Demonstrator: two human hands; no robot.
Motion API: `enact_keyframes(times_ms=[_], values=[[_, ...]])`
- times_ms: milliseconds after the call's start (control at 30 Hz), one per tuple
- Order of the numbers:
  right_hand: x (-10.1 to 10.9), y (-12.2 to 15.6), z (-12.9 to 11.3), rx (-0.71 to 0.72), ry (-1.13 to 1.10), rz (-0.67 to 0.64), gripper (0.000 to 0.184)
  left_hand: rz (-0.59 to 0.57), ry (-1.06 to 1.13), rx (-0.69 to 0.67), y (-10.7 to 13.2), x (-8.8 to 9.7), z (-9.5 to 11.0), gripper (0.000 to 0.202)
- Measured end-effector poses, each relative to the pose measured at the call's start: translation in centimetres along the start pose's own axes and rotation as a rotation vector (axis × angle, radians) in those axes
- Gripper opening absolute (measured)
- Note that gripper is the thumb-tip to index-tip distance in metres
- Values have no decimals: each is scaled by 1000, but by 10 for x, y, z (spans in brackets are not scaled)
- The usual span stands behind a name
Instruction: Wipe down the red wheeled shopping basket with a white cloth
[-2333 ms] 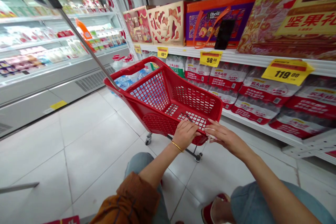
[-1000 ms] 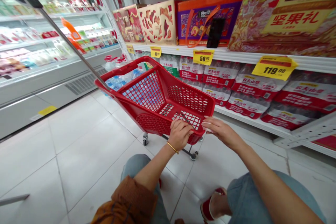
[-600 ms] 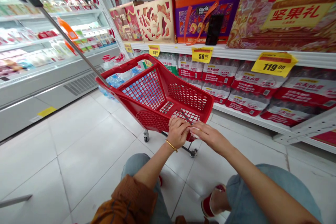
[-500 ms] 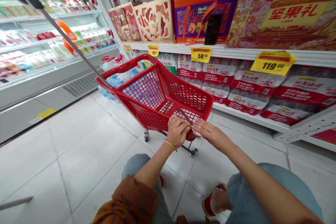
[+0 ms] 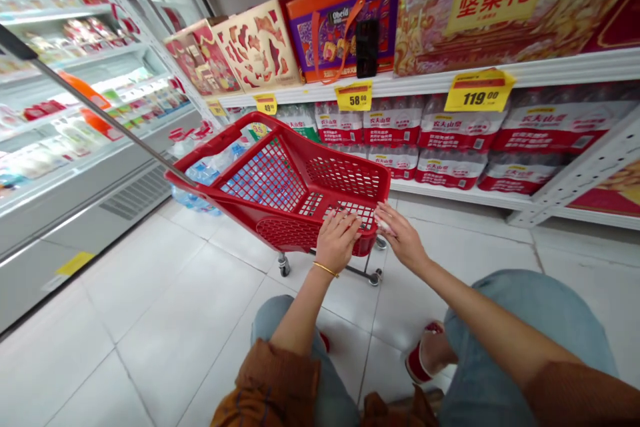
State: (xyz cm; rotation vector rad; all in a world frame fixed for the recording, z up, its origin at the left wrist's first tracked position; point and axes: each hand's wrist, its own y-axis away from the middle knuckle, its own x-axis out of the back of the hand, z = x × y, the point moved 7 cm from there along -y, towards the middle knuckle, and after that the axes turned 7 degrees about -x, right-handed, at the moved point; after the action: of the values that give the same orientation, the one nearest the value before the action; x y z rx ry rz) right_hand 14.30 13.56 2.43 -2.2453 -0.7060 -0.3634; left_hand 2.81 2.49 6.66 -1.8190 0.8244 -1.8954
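Observation:
A red plastic shopping cart (image 5: 280, 220) with a lattice basket stands in front of me. My left hand (image 5: 339, 239), with a thin gold bracelet at the wrist, is at the basket's near end. Its fingers stretch forward side by side over the rim, and I see nothing held in them. Just to the right, by the basket's corner, is my right hand (image 5: 398, 235). Its fingers are bent around a small pale pinkish thing, mostly hidden, whose kind I cannot make out. A gap separates the two hands.
Shelves on the right hold gift boxes (image 5: 345, 33), a black phone-like object (image 5: 367, 48) and wrapped packs of bottled water (image 5: 453, 130). An open refrigerated case (image 5: 75, 173) runs along the left. A metal pole (image 5: 110, 121) crosses the upper left, over the cart's handle.
My hands have moved apart; the right one shifted right. The thin dark stick-like thing seen between them is no longer visible. The view has turned slightly right.

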Motion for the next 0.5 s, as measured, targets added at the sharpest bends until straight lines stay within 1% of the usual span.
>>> enact_keyframes(times_ms=[100, 200, 300, 400, 500], values=[[-16, 28, -13, -138, -31, 158, 48, -47, 5, 1, -2, -7, 3, 31], [-43, 49, -25, -197, -25, 271, 56, -14, 17, 38, -4, -8, 6, 27], [-66, 57, -24, -222, 43, 361, 64, 20, 55, 66, -5, -6, 10, 24], [-81, 61, -14, -181, 126, 397, 71, 29, 89, 100, -6, -7, 11, 22], [-92, 69, -1, -149, 173, 368, 76, 30, 106, 105, -6, -8, 11, 22]])
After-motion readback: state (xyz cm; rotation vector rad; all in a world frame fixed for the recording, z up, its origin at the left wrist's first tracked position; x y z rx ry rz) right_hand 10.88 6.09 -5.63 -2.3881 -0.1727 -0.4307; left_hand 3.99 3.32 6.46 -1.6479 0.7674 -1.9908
